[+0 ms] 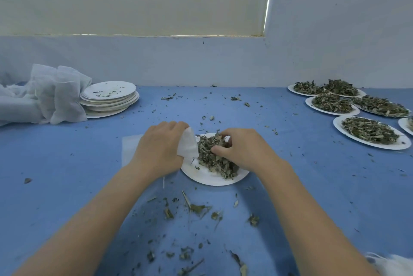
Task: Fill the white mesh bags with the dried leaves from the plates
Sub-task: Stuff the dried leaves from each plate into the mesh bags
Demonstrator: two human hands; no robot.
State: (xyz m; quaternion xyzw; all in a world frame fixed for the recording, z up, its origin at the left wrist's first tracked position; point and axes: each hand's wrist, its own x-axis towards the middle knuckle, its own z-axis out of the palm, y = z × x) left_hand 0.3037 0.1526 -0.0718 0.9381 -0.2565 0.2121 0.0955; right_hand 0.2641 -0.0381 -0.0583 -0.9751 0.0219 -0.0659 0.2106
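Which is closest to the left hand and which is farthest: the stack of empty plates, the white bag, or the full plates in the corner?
From the left hand:
1. White bag, held in that hand.
2. Stack of empty plates, far left.
3. Full plates, far right corner.

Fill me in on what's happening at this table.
A person is packing dried leaves into white mesh bags. The left hand holds a small white mesh bag at the edge of a plate, while the right hand gathers the dried leaves heaped on it. A stack of emptied plates sits far left beside a pile of mesh bags; several full plates wait on the right. Leaf crumbs litter the blue tabletop.
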